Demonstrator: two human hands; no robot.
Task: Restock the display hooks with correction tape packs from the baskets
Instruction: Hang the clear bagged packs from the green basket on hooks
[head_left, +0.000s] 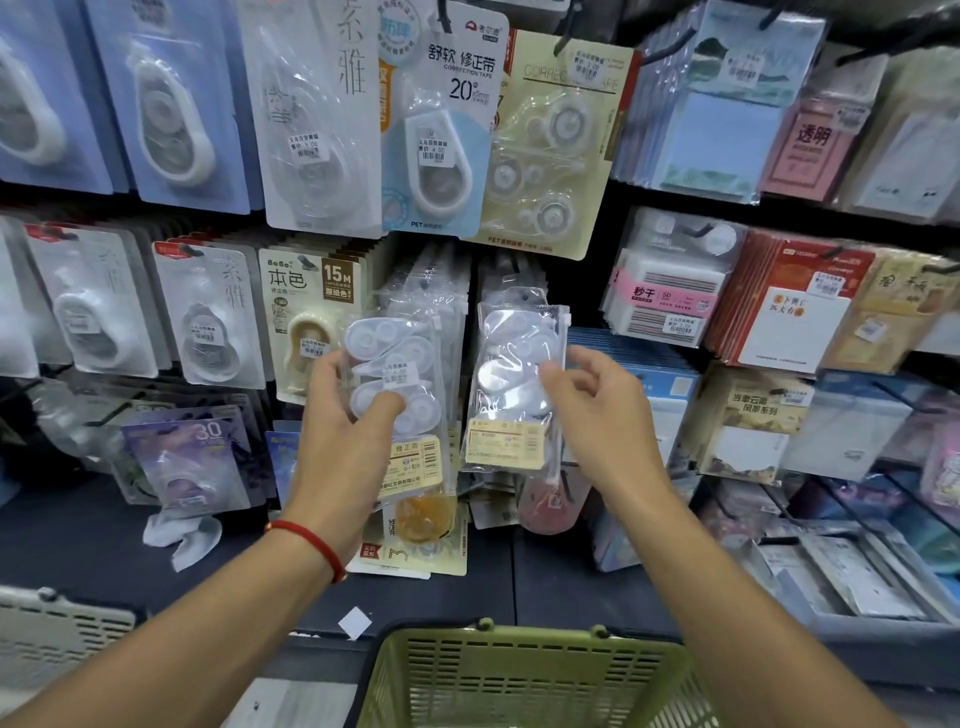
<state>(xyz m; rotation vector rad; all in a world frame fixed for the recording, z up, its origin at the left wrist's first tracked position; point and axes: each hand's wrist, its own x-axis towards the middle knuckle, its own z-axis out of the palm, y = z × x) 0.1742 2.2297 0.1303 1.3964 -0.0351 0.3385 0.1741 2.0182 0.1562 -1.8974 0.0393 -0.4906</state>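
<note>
Head view, facing a stationery display wall.

Left hand (347, 415): fingers and thumb curled round a clear bagged correction tape pack (402, 395) showing white tape cases; white price sticker on the front, beige barcode label at the bottom reading 修正带. Red string bracelet (306, 540) on that wrist.

Right hand (587, 410): thumb and fingertips pinch the right edge of a second clear pack (514, 379), held upright in front of the hooks; beige label at its lower end, print too small to read. The hole at its top lies over a dark hook tip; cannot tell whether it is threaded on.

Between and behind the two packs, rows of like clear packs (431, 280) hang on hooks.

Readable nearby: blue card (441, 119) "舒软 修正带 CORRECTION TAPE 20m×5mm", price sticker 4.00, "PET" at the foot. Beige card (550, 145) "CORREC…", partly covered. BoBo card (306, 296) "本色 15M 原纸色". Purple card (195, 457) "30".

Green slatted basket (524, 680) at bottom centre, below both hands; contents not visible. Grey basket (57, 634) at lower left.
</note>
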